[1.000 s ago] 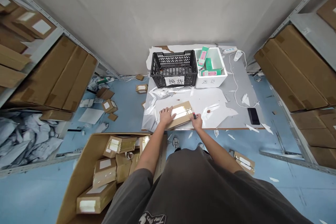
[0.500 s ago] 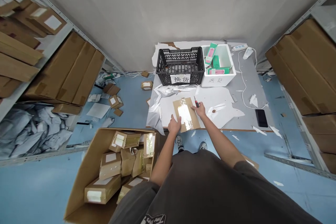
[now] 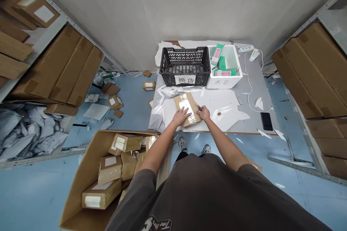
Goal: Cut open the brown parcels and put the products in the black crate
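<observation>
A taped cardboard box [image 3: 194, 107] with a white label lies at a slant on the table's front part. My left hand [image 3: 181, 116] rests on its label side, with fingers spread flat. At the box's right edge, my right hand [image 3: 204, 113] is closed around a small knife [image 3: 200, 108] with a red-and-black handle. The knife's tip lies close to the box's right side; whether it cuts in cannot be made out.
Behind the box stand a black plastic crate [image 3: 185, 80] and a white foam box [image 3: 223, 83] holding green-and-pink packages. A phone [image 3: 266, 121] lies at the table's right. A large carton [image 3: 78, 173] of parcels is at lower left. Paper scraps litter the table [image 3: 255, 90].
My left hand has moved from the box's left edge onto its top. The knife has come down to the box's right edge, and the box sits slightly farther left, tilted differently.
</observation>
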`<state>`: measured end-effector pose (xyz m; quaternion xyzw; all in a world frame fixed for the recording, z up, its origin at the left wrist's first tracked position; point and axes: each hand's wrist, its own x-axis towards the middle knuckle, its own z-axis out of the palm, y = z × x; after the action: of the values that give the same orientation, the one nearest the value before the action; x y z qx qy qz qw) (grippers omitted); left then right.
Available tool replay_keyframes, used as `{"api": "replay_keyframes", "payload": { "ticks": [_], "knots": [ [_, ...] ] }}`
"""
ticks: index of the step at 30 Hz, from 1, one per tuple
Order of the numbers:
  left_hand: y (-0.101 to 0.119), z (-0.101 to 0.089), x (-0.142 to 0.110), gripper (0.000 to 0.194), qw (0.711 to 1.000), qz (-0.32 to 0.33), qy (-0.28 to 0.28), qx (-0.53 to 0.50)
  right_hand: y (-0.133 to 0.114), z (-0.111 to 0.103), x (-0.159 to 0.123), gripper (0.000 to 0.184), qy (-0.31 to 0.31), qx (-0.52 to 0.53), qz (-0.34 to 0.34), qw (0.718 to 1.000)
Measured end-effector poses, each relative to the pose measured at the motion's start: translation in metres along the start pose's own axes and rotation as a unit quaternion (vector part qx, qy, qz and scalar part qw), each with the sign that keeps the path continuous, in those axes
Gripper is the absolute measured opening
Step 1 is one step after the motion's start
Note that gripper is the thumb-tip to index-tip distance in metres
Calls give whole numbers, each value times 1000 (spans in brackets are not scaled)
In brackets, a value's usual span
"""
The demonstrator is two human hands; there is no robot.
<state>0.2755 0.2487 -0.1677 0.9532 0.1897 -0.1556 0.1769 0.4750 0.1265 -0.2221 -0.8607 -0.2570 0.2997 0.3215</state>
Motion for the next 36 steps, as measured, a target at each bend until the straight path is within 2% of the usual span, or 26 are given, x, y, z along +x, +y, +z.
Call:
{"api": "replay_keyframes", "payload": {
  "ticks": [4, 8, 12, 14, 16, 18, 20, 23, 26, 30, 33, 36],
  "knots": [
    [-4, -14, 18, 74, 999, -24, 8, 31, -17, -3, 34, 51, -8, -14, -11, 1000],
    [1, -14, 30, 86, 997, -48, 37, 50, -35, -3, 55, 53, -9, -55, -21, 998],
    [11, -5, 34, 104, 998, -35, 42, 40, -47, -9, 60, 47, -12, -69, -68, 995],
    [14, -3, 35, 105, 998, -38, 42, 14, -46, -19, 58, 41, 12, -46, -83, 995],
    [13, -4, 37, 104, 998, -44, 36, -7, -40, -33, 52, 37, 31, -1, -64, 997],
    [11, -8, 41, 99, 999, -42, 20, -15, -31, -47, 42, 35, 0, 57, -13, 998],
    [9, -15, 45, 94, 999, -33, 8, -11, -21, -58, 30, 34, -70, 109, 36, 991],
    [10, -23, 48, 93, 999, -38, 11, 9, -7, -65, 10, 29, -163, 136, 29, 977],
    [14, -24, 46, 94, 998, -51, 25, 31, 3, -65, -4, 28, -188, 61, -10, 980],
    [17, -21, 43, 93, 998, -53, 31, 32, 5, -63, -7, 38, -200, -69, -40, 977],
    [16, -20, 43, 91, 998, -57, 28, 24, 3, -65, -1, 43, -221, -100, -71, 967],
    [15, -22, 45, 88, 998, -60, 23, 18, 3, -71, 5, 46, -258, -116, -70, 957]
  ]
}}
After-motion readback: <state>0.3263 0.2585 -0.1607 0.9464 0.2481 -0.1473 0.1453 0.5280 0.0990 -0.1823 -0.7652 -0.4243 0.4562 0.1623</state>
